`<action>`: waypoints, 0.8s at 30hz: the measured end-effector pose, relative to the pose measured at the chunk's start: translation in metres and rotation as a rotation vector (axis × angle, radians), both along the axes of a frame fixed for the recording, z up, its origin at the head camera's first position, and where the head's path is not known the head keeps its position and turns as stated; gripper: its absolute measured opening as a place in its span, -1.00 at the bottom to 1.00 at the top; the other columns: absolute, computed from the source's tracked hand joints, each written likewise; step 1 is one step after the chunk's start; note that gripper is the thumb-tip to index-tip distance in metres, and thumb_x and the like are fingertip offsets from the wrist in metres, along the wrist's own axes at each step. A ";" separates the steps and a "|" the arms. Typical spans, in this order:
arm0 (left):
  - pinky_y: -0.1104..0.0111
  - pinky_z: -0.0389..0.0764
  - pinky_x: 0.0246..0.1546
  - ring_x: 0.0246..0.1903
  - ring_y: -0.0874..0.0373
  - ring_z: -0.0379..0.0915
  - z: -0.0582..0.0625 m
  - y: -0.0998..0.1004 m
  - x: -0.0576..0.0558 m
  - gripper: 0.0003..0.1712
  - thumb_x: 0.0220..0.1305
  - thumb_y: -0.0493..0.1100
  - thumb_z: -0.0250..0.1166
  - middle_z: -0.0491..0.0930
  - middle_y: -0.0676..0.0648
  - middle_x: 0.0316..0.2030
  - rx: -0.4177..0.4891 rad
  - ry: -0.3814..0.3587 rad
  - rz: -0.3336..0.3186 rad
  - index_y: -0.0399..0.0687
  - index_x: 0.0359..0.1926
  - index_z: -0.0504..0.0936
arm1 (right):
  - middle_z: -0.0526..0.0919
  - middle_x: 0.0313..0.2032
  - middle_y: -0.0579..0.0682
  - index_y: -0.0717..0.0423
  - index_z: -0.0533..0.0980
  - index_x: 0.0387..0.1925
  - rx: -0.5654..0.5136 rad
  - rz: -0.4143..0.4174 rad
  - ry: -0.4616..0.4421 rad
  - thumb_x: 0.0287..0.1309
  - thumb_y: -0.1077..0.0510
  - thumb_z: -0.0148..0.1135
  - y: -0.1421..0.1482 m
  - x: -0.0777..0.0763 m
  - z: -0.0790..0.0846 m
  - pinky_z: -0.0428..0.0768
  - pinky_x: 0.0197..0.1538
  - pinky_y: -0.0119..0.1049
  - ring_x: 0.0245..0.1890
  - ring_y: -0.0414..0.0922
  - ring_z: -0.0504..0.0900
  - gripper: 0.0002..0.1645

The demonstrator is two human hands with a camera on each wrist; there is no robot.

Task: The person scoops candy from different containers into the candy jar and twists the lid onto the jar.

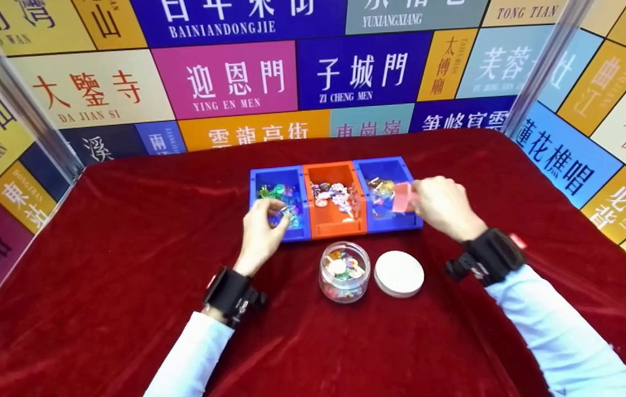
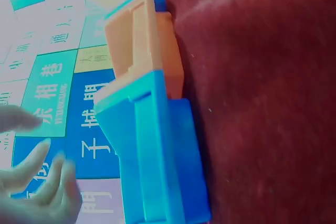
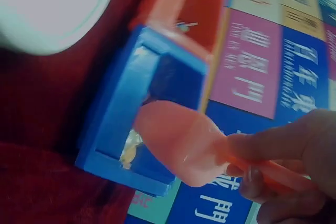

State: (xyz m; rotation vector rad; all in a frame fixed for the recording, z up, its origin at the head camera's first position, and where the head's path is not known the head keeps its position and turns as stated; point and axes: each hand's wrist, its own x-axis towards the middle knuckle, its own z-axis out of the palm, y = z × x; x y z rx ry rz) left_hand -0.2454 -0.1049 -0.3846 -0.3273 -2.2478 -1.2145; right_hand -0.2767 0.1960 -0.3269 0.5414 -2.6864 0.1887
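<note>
In my right hand I grip the handle of a pink scoop. The scoop's bowl is over the right blue bin, which holds gold and clear small pieces. My left hand hovers at the left blue bin, above green and blue beads. Its thumb and fingers are apart and loosely bent, with nothing seen between them in the left wrist view. Between the two lies an orange bin with white and purple small pieces.
A clear jar with mixed colourful pieces stands open in front of the bins. Its white lid lies beside it on the right. Dark red cloth covers the table, and a panel wall with printed characters rises behind.
</note>
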 end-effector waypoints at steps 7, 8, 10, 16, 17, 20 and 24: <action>0.10 0.19 0.13 0.06 -0.17 0.10 -0.004 -0.005 -0.006 -0.57 -0.08 -0.38 0.25 0.25 -0.36 0.03 -0.029 -0.030 0.206 -0.35 -0.10 0.41 | 0.50 -0.66 0.22 0.28 0.55 -0.68 0.231 0.067 0.200 -0.19 0.38 0.10 -0.026 -0.009 -0.018 0.44 -0.69 -0.01 -0.66 0.15 0.50 -0.87; 0.08 0.16 0.16 0.10 -0.19 0.06 -0.004 -0.007 -0.007 -0.50 -0.07 -0.38 0.24 0.20 -0.39 0.08 -0.034 -0.077 0.222 -0.37 -0.02 0.36 | 0.50 -0.67 0.22 0.30 0.55 -0.69 0.243 0.077 0.220 -0.20 0.38 0.11 -0.028 -0.010 -0.020 0.44 -0.68 -0.02 -0.66 0.14 0.50 -0.87; 0.05 0.11 0.20 0.15 -0.26 0.01 -0.005 -0.009 -0.010 -0.35 -0.02 -0.38 0.21 0.12 -0.45 0.14 -0.040 -0.194 0.225 -0.42 0.13 0.21 | 0.51 -0.68 0.22 0.31 0.56 -0.68 0.258 0.076 0.238 -0.20 0.39 0.11 -0.031 -0.011 -0.023 0.45 -0.68 -0.03 -0.65 0.13 0.51 -0.88; 0.12 0.11 0.23 0.17 -0.28 0.09 -0.009 -0.017 -0.015 -0.26 0.11 -0.42 -0.02 0.12 -0.51 0.17 -0.063 -0.447 0.139 -0.56 0.26 -0.14 | 0.54 -0.65 0.24 0.30 0.51 -0.69 0.194 0.001 0.089 -0.16 0.37 0.13 -0.027 -0.015 -0.020 0.47 -0.64 0.02 -0.61 0.18 0.53 -0.89; 0.14 0.14 0.22 0.16 -0.26 0.12 -0.009 -0.019 -0.015 -0.28 0.12 -0.43 -0.04 0.14 -0.50 0.17 -0.069 -0.461 0.134 -0.57 0.26 -0.14 | 0.55 -0.63 0.25 0.30 0.50 -0.69 0.179 -0.002 0.056 -0.16 0.36 0.14 -0.026 -0.015 -0.019 0.47 -0.64 0.03 -0.60 0.19 0.53 -0.89; 0.15 0.21 0.18 0.14 -0.23 0.18 -0.010 -0.023 -0.017 -0.33 0.14 -0.44 -0.08 0.21 -0.47 0.14 -0.083 -0.484 0.137 -0.54 0.26 -0.09 | 0.56 -0.60 0.28 0.29 0.48 -0.67 0.138 0.000 -0.019 -0.13 0.33 0.15 -0.024 -0.019 -0.017 0.47 -0.62 0.05 -0.58 0.20 0.54 -0.88; 0.15 0.20 0.19 0.14 -0.21 0.19 -0.008 -0.025 -0.020 -0.33 0.13 -0.47 -0.08 0.24 -0.45 0.14 -0.069 -0.522 0.129 -0.49 0.27 -0.06 | 0.55 -0.60 0.28 0.26 0.48 -0.68 0.036 -0.024 -0.088 -0.09 0.29 0.14 -0.018 -0.026 -0.019 0.48 -0.59 0.08 -0.57 0.21 0.53 -0.85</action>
